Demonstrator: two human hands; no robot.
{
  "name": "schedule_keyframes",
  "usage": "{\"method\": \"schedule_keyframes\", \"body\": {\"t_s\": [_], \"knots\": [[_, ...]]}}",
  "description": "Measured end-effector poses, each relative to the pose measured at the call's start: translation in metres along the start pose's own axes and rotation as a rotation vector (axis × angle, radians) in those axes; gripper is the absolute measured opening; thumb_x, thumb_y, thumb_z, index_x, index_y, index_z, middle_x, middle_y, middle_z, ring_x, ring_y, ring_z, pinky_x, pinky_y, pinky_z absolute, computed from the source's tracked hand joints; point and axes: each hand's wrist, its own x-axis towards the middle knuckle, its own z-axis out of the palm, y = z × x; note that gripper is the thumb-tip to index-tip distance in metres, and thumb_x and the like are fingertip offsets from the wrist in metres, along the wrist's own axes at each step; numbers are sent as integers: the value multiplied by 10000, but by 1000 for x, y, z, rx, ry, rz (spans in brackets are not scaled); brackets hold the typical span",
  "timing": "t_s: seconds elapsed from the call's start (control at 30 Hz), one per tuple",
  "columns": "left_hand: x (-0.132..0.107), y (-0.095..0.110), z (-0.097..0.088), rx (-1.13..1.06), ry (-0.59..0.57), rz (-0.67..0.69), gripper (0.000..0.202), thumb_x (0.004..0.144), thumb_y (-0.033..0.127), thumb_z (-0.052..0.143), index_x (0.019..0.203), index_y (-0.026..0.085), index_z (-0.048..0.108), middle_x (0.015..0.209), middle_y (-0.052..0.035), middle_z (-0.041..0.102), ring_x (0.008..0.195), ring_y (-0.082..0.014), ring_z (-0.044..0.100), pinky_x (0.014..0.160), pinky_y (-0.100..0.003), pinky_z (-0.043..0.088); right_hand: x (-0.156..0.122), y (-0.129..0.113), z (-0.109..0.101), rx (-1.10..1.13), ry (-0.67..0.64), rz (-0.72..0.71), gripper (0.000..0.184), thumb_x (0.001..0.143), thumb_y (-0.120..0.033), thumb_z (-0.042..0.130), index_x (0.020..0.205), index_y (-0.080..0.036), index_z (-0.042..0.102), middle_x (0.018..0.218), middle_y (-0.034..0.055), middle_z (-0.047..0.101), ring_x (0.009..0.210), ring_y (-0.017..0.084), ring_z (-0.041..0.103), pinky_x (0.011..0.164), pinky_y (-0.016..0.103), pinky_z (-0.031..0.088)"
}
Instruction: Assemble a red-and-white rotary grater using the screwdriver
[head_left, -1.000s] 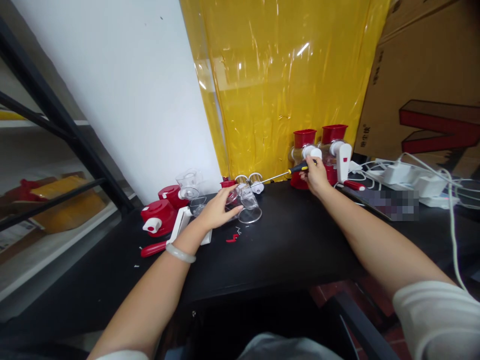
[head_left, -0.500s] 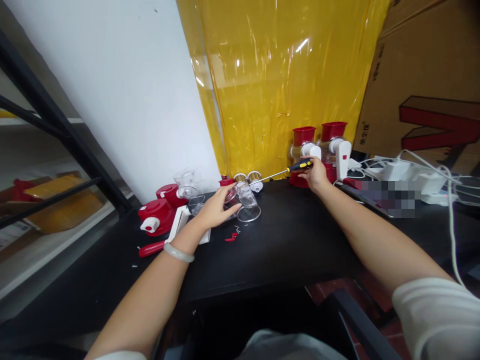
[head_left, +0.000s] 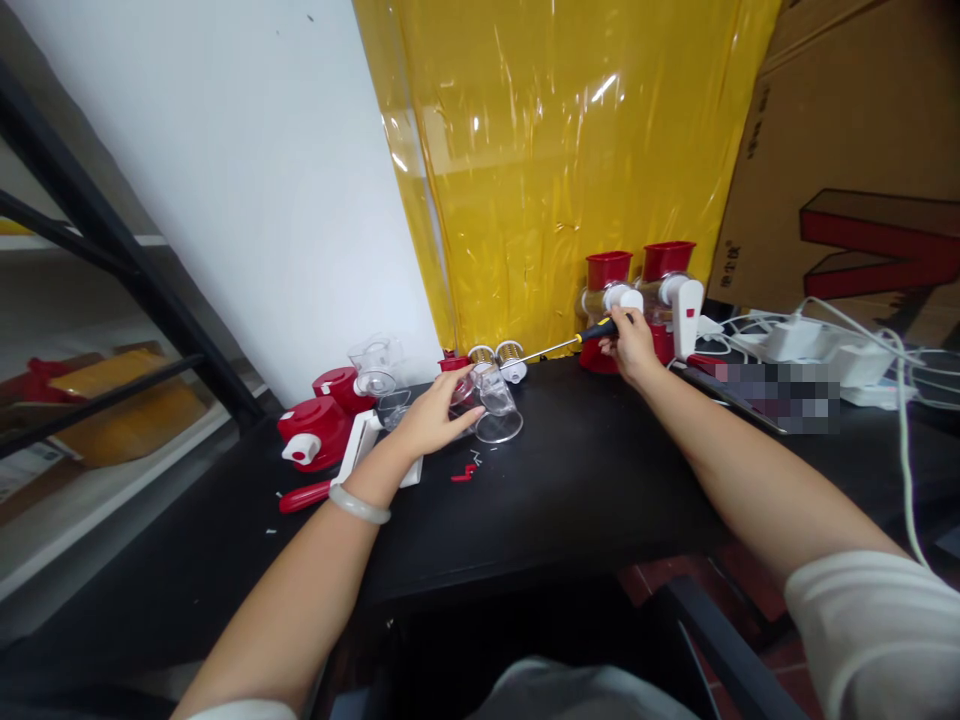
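In the head view my right hand (head_left: 631, 345) grips the black and yellow handle of a screwdriver (head_left: 596, 331). The shaft points left, and its tip reaches the clear plastic housing (head_left: 495, 392), where the exact contact is too small to tell. My left hand (head_left: 435, 415) is closed around that housing, which lies on its side with the round rim toward me. Two grater drums (head_left: 511, 362) stand just behind it. Small red pieces (head_left: 463, 475) and tiny screws (head_left: 475, 458) lie in front. A white crank with a red handle (head_left: 304, 497) rests beside my left wrist.
Two assembled red and white rotary graters (head_left: 671, 290) stand at the back right. Beside them are a phone (head_left: 765, 395) and white chargers with cables (head_left: 795, 340). Red bases (head_left: 313, 433) sit at the left of the black table (head_left: 570, 500), below a yellow-wrapped wall (head_left: 555, 180).
The screwdriver's handle has turned in my right hand, with the fingers shifted slightly on it. My left hand and the clear housing stay in place.
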Motion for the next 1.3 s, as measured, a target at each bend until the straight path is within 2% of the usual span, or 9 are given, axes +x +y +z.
{"method": "schedule_keyframes", "body": {"t_s": [0.1, 0.17, 0.33, 0.43, 0.57, 0.83, 1.0, 1.17, 1.3], "knots": [[0, 1, 0, 3, 1, -2, 694, 934, 512, 580, 1518, 233, 330, 1517, -132, 459, 1368, -311, 482, 1133, -491, 408, 1, 2, -1, -39, 15, -28, 355, 785, -540, 679, 846, -234, 511, 515, -84, 556, 328, 94, 497, 292, 179, 366], [1, 1, 0, 6, 1, -2, 701, 929, 520, 582, 1518, 233, 334, 1511, -136, 468, 1361, -320, 490, 1127, -496, 417, 1, 2, -3, -15, 9, 6, 325, 826, -547, 602, 863, -235, 518, 545, -69, 584, 336, 105, 520, 300, 192, 378], [1, 2, 0, 7, 6, -1, 690, 932, 514, 577, 1515, 233, 338, 1508, -134, 473, 1364, -318, 488, 1127, -496, 419, 1, 0, -5, 68, -45, 79, 214, 847, -390, 442, 923, -229, 561, 675, -30, 666, 420, 136, 611, 341, 215, 417], [1, 2, 0, 14, 5, -2, 690, 928, 509, 585, 1513, 237, 340, 1510, -132, 471, 1368, -319, 485, 1126, -501, 420, 0, -1, -5, 56, -21, 74, 217, 811, -344, 445, 922, -221, 585, 658, -27, 653, 431, 134, 614, 365, 210, 425], [1, 3, 0, 14, -5, -3, 695, 926, 510, 589, 1514, 235, 340, 1511, -136, 468, 1349, -322, 506, 1114, -504, 434, 0, 0, -3, 43, 6, 34, 197, 792, -361, 498, 914, -227, 576, 671, -32, 630, 423, 124, 594, 359, 209, 424], [1, 7, 0, 33, -17, -13, 707, 922, 523, 592, 1516, 235, 339, 1517, -124, 466, 1323, -320, 532, 1090, -488, 465, 0, -3, 0, -30, 94, 30, 166, 807, -351, 558, 917, -228, 538, 617, -65, 572, 335, 88, 491, 308, 198, 387], [1, 7, 0, 41, -10, -13, 708, 924, 527, 588, 1516, 230, 340, 1512, -125, 472, 1325, -317, 530, 1093, -484, 462, -1, -3, 0, -88, 96, -2, 173, 819, -370, 582, 900, -227, 525, 563, -70, 552, 361, 98, 505, 328, 193, 396], [1, 7, 1, 49, -8, -23, 716, 923, 547, 581, 1518, 228, 343, 1504, -126, 481, 1294, -312, 556, 1072, -480, 479, -2, 2, -3, -103, 75, 3, 278, 897, -470, 433, 909, -220, 551, 618, -29, 602, 394, 117, 547, 344, 211, 412], [1, 5, 2, 48, 5, -11, 705, 926, 538, 579, 1514, 224, 349, 1505, -131, 480, 1325, -315, 530, 1104, -488, 449, -2, 4, -4, -55, 62, 8, 277, 895, -398, 381, 958, -216, 580, 727, -11, 642, 417, 114, 584, 360, 216, 433]]}}
